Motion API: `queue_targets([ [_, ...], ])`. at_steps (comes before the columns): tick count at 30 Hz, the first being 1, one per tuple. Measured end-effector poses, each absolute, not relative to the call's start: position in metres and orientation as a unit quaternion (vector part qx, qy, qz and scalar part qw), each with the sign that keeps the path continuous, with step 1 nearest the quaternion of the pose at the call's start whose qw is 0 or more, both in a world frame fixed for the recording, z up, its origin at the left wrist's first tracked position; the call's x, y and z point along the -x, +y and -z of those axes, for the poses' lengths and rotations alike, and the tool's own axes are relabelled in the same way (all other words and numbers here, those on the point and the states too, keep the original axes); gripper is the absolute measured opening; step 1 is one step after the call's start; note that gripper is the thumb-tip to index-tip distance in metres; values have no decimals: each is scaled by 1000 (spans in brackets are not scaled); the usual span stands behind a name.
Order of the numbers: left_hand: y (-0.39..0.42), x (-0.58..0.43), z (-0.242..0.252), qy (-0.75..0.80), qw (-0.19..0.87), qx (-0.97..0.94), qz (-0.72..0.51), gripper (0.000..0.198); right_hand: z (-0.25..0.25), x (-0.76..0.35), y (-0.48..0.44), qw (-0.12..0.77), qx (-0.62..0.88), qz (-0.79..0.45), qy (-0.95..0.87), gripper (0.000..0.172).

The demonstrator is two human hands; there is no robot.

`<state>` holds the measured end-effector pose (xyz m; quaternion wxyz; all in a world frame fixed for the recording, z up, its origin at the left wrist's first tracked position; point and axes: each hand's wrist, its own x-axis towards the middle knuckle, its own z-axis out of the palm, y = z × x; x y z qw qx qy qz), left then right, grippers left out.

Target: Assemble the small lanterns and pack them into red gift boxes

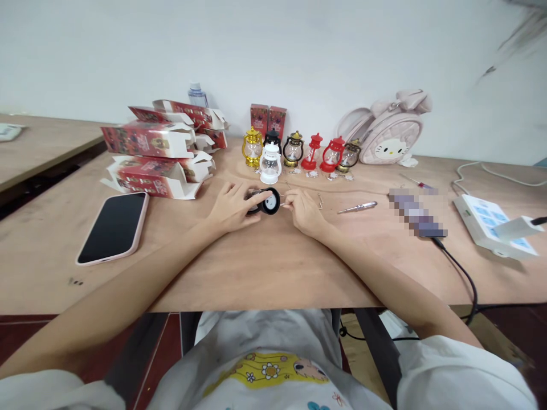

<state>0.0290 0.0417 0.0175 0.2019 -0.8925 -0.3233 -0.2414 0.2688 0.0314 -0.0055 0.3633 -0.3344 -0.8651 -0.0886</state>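
My left hand (233, 208) grips a small black lantern (276, 209) tipped on its side, with its round base turned to the right. A finger of that hand lies across the pale disc in the base. Close beside the base, my right hand (304, 213) is closed in a pinch; what is between its fingertips is too small to make out. Small metal pieces (320, 201) lie just right of this hand. Farther right, a screwdriver (358, 208) rests on the table. Behind my hands stands a white lantern (270, 165).
Several lanterns line the back, including a gold one (252, 148) and a red one (333, 155). Opened red boxes (147, 142) are piled left, behind a phone (114, 228). At right are a pink bag (391, 136), a pixelated device (416, 213) on a cable and a power strip (487, 219).
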Motion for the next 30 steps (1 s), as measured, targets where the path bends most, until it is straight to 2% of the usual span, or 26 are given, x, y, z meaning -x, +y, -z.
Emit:
queue_targets([
  [10, 43, -29, -14, -315, 190, 892, 263, 65, 9, -265, 29, 396, 304, 68, -864, 28],
  [19, 37, -35, -17, -302, 199, 903, 231, 46, 7, -263, 27, 390, 300, 46, -869, 24],
  [30, 36, -37, -17, -298, 187, 904, 243, 41, 5, -262, 26, 389, 284, 53, -875, 24],
])
